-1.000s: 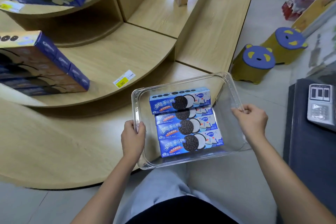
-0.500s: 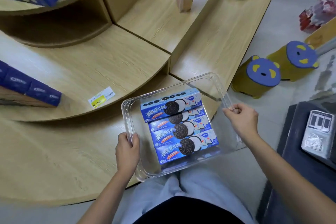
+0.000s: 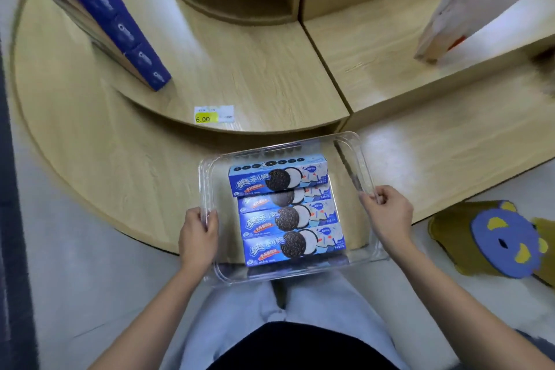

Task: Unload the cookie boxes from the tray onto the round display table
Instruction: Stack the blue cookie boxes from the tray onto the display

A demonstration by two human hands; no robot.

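A clear plastic tray hangs over the front edge of the round wooden display table, above my knees. Several light-blue cookie boxes lie flat in it, stacked in overlapping rows. My left hand grips the tray's left rim. On the right rim, my right hand is closed around the edge. A yellow price tag reading 6.00 sits on the rim of the middle tier, just beyond the tray.
Dark-blue cookie boxes stand stacked on the middle tier at the upper left. A white bag stands on the straight shelf at the upper right. A small stool with a blue animal-face seat is on the floor at the right.
The view has swung to the left and the tray has come to the middle of the frame. Both hands keep hold of its rims. The grey counter at the right has left the view.
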